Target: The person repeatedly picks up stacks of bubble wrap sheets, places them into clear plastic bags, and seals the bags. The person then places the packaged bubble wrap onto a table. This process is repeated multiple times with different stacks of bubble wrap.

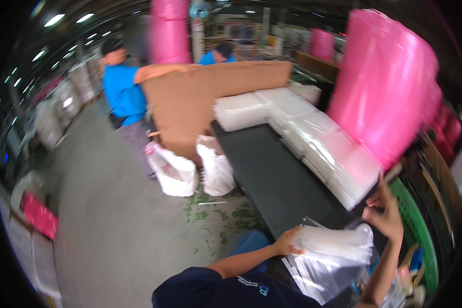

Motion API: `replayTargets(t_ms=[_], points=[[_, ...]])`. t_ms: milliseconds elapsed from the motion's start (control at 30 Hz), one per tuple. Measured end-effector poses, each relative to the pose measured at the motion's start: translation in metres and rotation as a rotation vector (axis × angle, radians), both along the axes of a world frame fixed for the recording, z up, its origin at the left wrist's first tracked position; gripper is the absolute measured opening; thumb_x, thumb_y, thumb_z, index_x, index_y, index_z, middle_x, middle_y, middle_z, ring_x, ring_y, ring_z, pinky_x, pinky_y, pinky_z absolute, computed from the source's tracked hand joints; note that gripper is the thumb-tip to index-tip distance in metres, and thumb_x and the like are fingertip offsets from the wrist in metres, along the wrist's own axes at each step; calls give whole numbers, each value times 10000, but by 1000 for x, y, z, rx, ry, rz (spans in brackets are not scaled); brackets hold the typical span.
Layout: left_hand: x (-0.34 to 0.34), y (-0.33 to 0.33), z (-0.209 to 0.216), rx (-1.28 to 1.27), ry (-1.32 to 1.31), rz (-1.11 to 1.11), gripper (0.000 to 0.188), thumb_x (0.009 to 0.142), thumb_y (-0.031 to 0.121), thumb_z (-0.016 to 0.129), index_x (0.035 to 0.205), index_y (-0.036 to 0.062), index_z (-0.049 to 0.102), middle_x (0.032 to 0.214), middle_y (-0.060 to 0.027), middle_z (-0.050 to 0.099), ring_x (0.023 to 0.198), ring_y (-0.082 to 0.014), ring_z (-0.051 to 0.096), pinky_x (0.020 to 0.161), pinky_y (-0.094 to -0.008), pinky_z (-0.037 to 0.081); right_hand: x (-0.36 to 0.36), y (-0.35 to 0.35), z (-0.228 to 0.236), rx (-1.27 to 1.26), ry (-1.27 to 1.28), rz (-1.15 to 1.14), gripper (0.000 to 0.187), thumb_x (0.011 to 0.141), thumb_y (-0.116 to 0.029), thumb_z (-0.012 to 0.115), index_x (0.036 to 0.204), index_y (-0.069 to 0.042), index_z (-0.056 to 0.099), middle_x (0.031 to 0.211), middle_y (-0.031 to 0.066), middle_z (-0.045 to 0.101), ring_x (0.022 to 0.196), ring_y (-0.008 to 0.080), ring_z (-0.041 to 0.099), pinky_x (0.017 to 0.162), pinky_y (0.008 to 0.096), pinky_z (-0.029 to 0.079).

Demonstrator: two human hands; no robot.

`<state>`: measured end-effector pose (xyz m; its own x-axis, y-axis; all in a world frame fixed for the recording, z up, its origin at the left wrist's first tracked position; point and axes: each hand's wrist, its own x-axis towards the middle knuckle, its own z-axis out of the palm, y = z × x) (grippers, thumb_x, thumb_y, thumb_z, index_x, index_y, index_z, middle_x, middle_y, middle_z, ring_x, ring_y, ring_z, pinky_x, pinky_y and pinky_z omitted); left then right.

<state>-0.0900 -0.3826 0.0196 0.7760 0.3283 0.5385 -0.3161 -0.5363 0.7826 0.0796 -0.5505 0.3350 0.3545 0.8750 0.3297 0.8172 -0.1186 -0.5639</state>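
My left hand (288,241) grips the left edge of a stack of clear bubble-wrap pouches (336,242) at the near end of the black table. Beneath the stack lies loose clear plastic film (313,280), spilling toward my body. My right hand (387,214) is raised to the right of the stack, fingers apart and nothing in them. Just beyond it ends a row of translucent white plastic-wrapped packs (313,136) along the table's right side.
The black tabletop (277,167) stretches away from me. A tall pink wrapped roll (385,82) and a green crate (413,220) stand to the right. At the far end a person in blue (123,84) holds a large cardboard sheet (190,97); white sacks (174,169) sit on the floor.
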Motion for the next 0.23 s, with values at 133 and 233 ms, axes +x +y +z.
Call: replayTargets(t_ms=[133,233], points=[[-1,-4,18,-216,9,-182,816,611,324,831,1251,21,425,1128,-159,565,1046,-310,565,919,-369,430,-30,-7,-80,-781,-481,86,1267,513,-581,800,1466,-81,131,1456,219,237,1309,392,266,1074,511,190],[-5,0,23,-214,-3,-198,825,625,316,824,1273,26,404,1160,-151,553,1073,-302,554,935,-371,420,-26,5,-144,-838,-286,55,1235,536,-594,789,1471,-156,113,1491,227,122,1377,389,129,1071,592,85]])
